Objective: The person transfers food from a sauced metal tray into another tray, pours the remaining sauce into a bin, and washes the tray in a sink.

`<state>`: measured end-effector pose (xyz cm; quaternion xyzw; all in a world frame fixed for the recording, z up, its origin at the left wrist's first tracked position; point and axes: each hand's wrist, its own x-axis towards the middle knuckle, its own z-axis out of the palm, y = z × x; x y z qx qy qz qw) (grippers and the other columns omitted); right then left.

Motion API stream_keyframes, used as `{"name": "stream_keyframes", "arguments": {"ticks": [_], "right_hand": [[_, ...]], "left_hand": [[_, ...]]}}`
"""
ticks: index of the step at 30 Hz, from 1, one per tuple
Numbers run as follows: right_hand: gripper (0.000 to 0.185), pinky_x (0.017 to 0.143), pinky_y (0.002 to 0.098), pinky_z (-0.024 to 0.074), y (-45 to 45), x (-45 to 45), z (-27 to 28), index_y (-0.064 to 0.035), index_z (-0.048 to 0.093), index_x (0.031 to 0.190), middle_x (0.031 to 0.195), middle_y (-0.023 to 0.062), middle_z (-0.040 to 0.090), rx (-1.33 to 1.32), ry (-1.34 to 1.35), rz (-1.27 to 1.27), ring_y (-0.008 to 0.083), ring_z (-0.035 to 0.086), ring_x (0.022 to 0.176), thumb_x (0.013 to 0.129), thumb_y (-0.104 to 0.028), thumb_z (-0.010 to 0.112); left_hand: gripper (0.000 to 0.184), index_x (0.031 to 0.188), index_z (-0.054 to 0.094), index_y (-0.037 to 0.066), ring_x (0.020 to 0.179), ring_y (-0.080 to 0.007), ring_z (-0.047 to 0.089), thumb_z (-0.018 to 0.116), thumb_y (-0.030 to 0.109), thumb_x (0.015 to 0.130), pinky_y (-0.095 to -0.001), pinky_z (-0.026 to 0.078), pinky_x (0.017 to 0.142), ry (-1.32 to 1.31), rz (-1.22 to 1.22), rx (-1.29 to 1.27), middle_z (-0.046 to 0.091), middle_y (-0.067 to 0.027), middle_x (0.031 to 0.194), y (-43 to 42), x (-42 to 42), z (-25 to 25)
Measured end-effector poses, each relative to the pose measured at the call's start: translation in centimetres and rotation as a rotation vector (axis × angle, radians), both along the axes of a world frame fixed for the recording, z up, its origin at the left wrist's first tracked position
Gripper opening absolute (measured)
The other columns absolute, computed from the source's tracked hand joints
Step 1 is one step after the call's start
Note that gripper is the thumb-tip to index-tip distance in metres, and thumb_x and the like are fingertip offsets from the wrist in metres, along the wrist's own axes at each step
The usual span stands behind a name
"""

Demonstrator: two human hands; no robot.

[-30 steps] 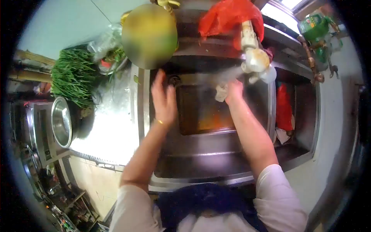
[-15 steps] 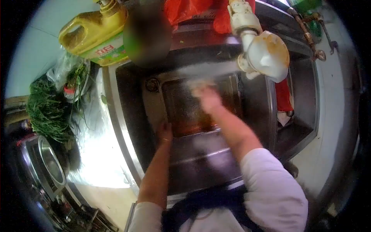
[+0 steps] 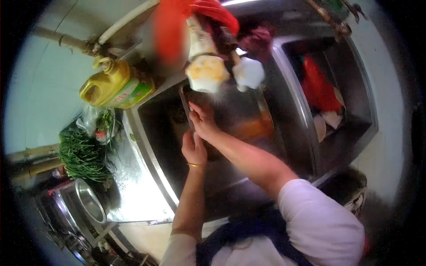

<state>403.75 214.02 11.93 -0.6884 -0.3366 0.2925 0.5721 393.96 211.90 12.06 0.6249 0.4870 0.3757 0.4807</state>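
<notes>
A rectangular metal tray (image 3: 253, 129) with a brownish-orange inside is in the steel sink (image 3: 226, 186), tilted up along its left side. My left hand (image 3: 194, 149), with a thin gold-coloured bracelet at the wrist, is closed on the tray's left rim near its lower end. Just above it, my right hand (image 3: 203, 123) presses against the same rim with curled fingers. A small pale bit shows at its fingertips, but what it holds is hidden. White tap fittings (image 3: 206, 74) hang over the far part of the tray.
A yellow jug (image 3: 116, 84) stands at the sink's left back corner. Green leafy vegetables (image 3: 82, 153) and a metal bowl (image 3: 91, 200) are on the left. The right basin (image 3: 350, 88) holds a red bag (image 3: 316, 86) and pale pieces. Another red bag (image 3: 217, 13) hangs behind the taps.
My right hand has moved left from the tray's middle to its left rim, beside my left hand. The tray has become tilted. The camera view has shifted as well.
</notes>
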Motion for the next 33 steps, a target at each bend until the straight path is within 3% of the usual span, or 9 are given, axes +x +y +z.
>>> {"name": "stream_keyframes", "arguments": {"ticks": [9,12,13,19,22,27,31,32,33], "right_hand": [[0.032,0.073,0.0420,0.0518,-15.2,11.4,-3.6,-0.0078,0.067,0.086,0.090,0.0143,0.064,-0.737,-0.587,0.558,0.0302,0.062,0.083,0.066,-0.032,0.070],[0.021,0.062,0.0370,0.0507,-18.2,15.9,-20.8,-0.0078,0.062,0.097,0.082,0.0101,0.061,-0.639,-0.198,0.279,0.0227,0.060,0.073,0.079,-0.019,0.061],[0.014,0.058,0.0349,0.0493,-16.9,16.2,-19.9,-0.0081,0.060,0.095,0.077,0.0062,0.059,-0.708,-0.433,0.413,0.0168,0.057,0.068,0.082,-0.014,0.058],[0.036,0.066,0.0297,0.0489,-12.0,7.1,4.5,-0.0049,0.053,0.118,0.094,0.0060,0.063,0.086,1.035,0.377,0.0139,0.058,0.079,0.085,-0.018,0.057],[0.050,0.086,0.0403,0.0443,-14.0,4.4,4.8,-0.0054,0.050,0.118,0.106,0.0143,0.057,0.178,-0.314,0.420,0.0300,0.055,0.098,0.071,-0.017,0.064],[0.064,0.096,0.0428,0.0400,-17.6,10.4,-2.7,-0.0112,0.055,0.119,0.116,0.0147,0.057,-0.162,-0.338,0.483,0.0346,0.051,0.111,0.057,-0.003,0.069],[0.027,0.089,0.0395,0.0447,-18.0,14.3,-12.7,-0.0112,0.058,0.108,0.103,0.0153,0.058,-0.616,0.182,0.237,0.0293,0.054,0.103,0.083,-0.012,0.049],[0.024,0.086,0.0393,0.0468,-18.9,13.6,-13.2,-0.0104,0.060,0.103,0.096,0.0150,0.060,-0.781,-0.714,0.349,0.0283,0.057,0.099,0.085,-0.012,0.044],[0.023,0.085,0.0396,0.0470,-19.1,13.4,-13.1,-0.0096,0.060,0.102,0.095,0.0156,0.060,-0.794,-0.744,0.379,0.0289,0.058,0.098,0.084,-0.013,0.045]], "left_hand": [[0.041,0.123,0.048,-0.007,0.093,-0.0177,0.059,0.059,0.004,0.085,-0.0284,0.047,0.082,0.119,-0.055,0.080,0.061,-0.0138,0.109,-1.1,3.3,3.7],[0.042,0.121,0.051,-0.004,0.092,-0.0184,0.063,0.061,0.005,0.081,-0.0284,0.048,0.079,0.013,-0.057,0.103,0.064,-0.0150,0.104,-1.0,5.2,4.9],[0.042,0.121,0.051,-0.004,0.092,-0.0185,0.063,0.062,0.005,0.081,-0.0285,0.048,0.079,0.012,-0.079,0.134,0.064,-0.0151,0.104,-1.1,5.5,5.3],[0.043,0.119,0.051,-0.006,0.097,-0.0230,0.061,0.062,0.007,0.079,-0.0299,0.047,0.082,0.083,-0.177,0.234,0.061,-0.0184,0.109,0.9,7.3,6.9],[0.045,0.124,0.043,-0.013,0.108,-0.0192,0.053,0.057,-0.002,0.082,-0.0293,0.042,0.092,0.234,-0.300,0.146,0.053,-0.0186,0.122,1.8,8.1,9.6],[0.044,0.121,0.045,-0.010,0.099,-0.0245,0.057,0.057,0.000,0.080,-0.0309,0.043,0.085,0.180,-0.263,0.164,0.057,-0.0193,0.110,2.2,7.9,8.6],[0.035,0.110,0.056,-0.003,0.076,-0.0291,0.065,0.060,0.007,0.077,-0.0335,0.050,0.066,0.240,-0.229,0.425,0.064,-0.0184,0.084,2.0,8.6,8.4],[0.034,0.109,0.056,-0.003,0.074,-0.0288,0.065,0.060,0.007,0.077,-0.0335,0.049,0.066,0.255,-0.232,0.465,0.064,-0.0180,0.083,2.3,8.6,8.4],[0.030,0.105,0.057,-0.003,0.073,-0.0283,0.065,0.060,0.006,0.077,-0.0331,0.049,0.065,0.235,-0.227,0.476,0.064,-0.0178,0.082,2.3,8.5,8.4]]}}
